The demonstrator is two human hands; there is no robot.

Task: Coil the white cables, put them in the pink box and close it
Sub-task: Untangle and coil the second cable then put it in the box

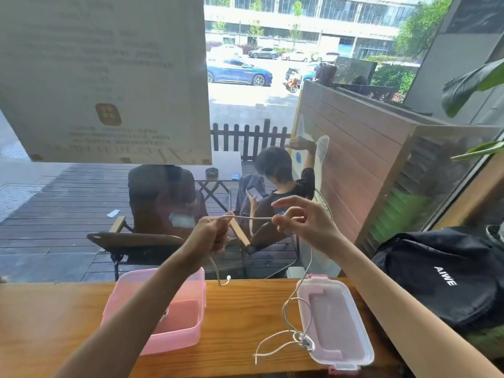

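**Cable stretched between our hands**

We pinch a white cable (252,218) taut between left hand (214,233) and right hand (302,222), above the wooden counter (240,317); the open pink box (161,309) sits left, its lid (335,323) right under more cable

Two hands are raised: the left (211,233) and the right (305,222), with one white cable (252,218) stretched between them. A second cable (275,347) lies near the counter's (240,323) front edge. One pink box (163,309) sits toward the counter's left, one lid (335,320) toward its right. One black bag (441,274) rests at the right end.
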